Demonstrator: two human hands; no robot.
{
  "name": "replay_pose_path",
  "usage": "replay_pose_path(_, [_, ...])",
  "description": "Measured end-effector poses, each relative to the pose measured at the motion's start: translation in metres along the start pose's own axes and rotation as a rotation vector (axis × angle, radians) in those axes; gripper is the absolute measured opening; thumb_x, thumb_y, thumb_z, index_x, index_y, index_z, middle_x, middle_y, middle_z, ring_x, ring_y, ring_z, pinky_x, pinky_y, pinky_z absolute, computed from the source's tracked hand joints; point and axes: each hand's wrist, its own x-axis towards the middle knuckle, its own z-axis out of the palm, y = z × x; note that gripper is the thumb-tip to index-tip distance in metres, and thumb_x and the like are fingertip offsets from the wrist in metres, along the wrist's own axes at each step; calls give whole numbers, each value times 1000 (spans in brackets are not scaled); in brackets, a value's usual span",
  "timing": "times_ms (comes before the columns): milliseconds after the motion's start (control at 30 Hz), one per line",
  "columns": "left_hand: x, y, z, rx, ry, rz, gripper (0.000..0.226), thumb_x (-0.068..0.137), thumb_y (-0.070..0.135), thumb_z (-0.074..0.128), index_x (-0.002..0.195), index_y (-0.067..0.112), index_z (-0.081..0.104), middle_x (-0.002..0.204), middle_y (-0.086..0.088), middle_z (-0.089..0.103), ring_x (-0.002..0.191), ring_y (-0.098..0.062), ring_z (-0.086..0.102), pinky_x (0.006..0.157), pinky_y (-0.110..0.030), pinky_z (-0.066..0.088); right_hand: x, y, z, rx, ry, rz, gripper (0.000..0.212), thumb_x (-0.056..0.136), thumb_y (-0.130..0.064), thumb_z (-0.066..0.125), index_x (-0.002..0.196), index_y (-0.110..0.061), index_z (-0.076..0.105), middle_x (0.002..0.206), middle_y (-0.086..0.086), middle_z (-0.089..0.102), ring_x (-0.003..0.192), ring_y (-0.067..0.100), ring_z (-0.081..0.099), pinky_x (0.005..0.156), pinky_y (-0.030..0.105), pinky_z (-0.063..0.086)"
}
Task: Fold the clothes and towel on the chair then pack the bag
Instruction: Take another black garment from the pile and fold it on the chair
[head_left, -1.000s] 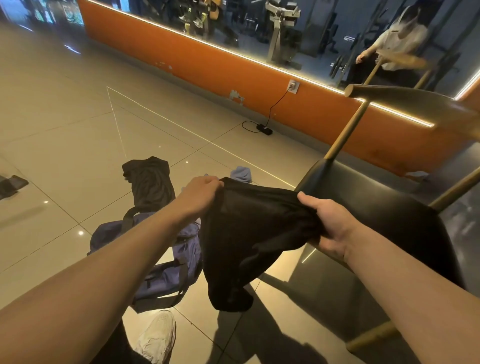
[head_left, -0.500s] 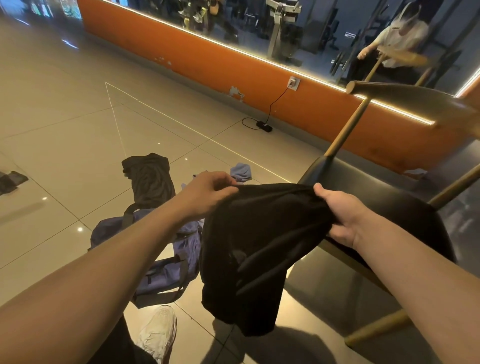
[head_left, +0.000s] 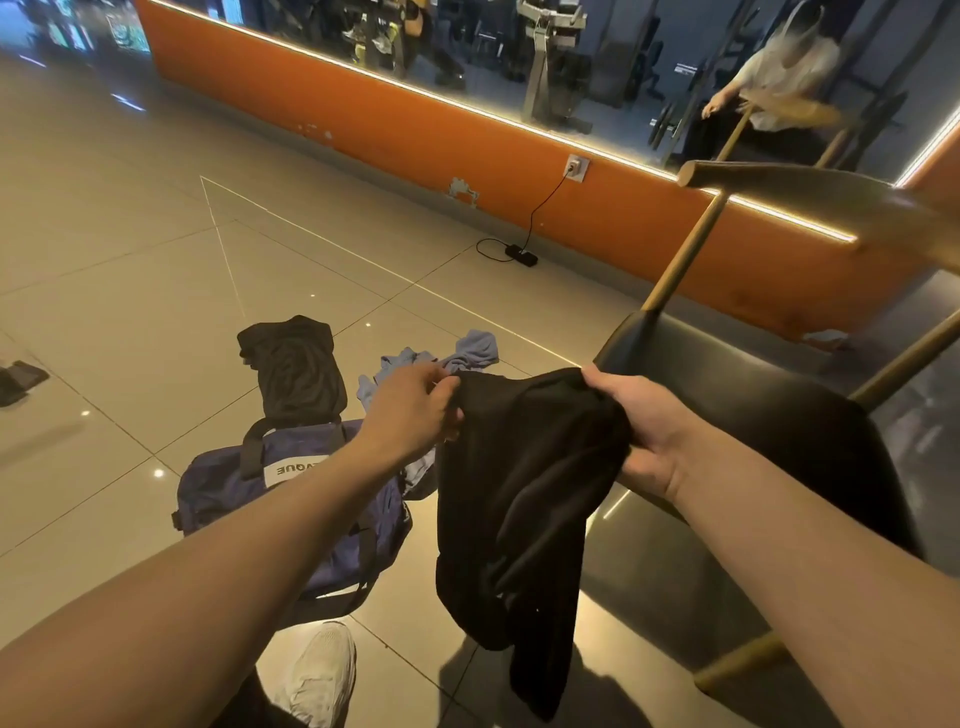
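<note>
the person is holding a black garment (head_left: 519, 493) up in the air just in front of the chair (head_left: 779, 431), by the seat's front left edge. the left hand (head_left: 415, 410) is pinching one top corner, its fingers curled tight on the fabric's edge. the right hand (head_left: 639, 431) is gripping the other top corner in a closed bunch, with the thumb lying over the cloth. the two hands are standing apart at about the same height, so the cloth is hanging between them and its own weight is pulling the creases out. that is likely why it is being lifted clear of the seat rather than worked flat. the lower part is dangling twisted toward the floor (head_left: 130, 312), so it is probably needing a shake or a spread before any fold is going in.

left of the chair, a navy bag (head_left: 322, 525) is lying on the floor, seemingly waiting within reach for packing. farther from the chair, just past the bag, a dark folded piece (head_left: 296, 369) is resting. a pale blue cloth (head_left: 467, 351), perhaps the towel, is lying crumpled nearer the chair.
</note>
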Motion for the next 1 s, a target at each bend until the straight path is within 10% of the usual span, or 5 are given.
replay_pose_path(200, [-5, -7, 9, -130, -228, -81, 54, 94, 9, 67, 137, 20, 37, 119, -4, 62, 100, -25, 71, 90, -41, 59, 3, -6, 9, 64, -13, -14, 38, 105, -30, 51, 126, -1, 64, 112, 19, 74, 101, 32, 73, 96, 44, 57])
replay_pose_path(367, [-13, -11, 19, 176, -386, -5, 25, 89, 13, 68, 101, 23, 48, 100, -2, 62, 85, -19, 61, 68, -27, 45, 1, -11, 21, 125, -36, -40, 33, 106, -29, 49, 117, -2, 64, 85, 14, 77, 79, 25, 74, 69, 36, 58])
replay_pose_path(533, [-12, -28, 18, 357, -624, 17, 43, 85, 29, 71, 128, 25, 63, 119, 7, 69, 108, -13, 66, 98, -41, 55, 1, -14, 25, 143, -68, -75, 33, 104, -28, 53, 120, -2, 65, 86, 13, 77, 72, 25, 76, 63, 33, 60])
replay_pose_path(700, [-13, -15, 15, 303, -470, 48, 26, 105, 20, 48, 78, 21, 48, 73, 6, 50, 70, -17, 49, 61, -26, 38, 1, -14, 17, 174, -41, -79, 31, 104, -28, 54, 119, -3, 65, 89, 12, 76, 71, 24, 76, 70, 36, 59])
replay_pose_path(1000, [-1, 3, 0, -70, -199, -30, 25, 106, 24, 36, 86, 13, 46, 77, -10, 54, 69, -25, 59, 73, -50, 52, 19, 11, -1, -103, 170, -93, 26, 103, -29, 57, 114, -10, 69, 110, 9, 74, 105, 25, 68, 95, 39, 54])
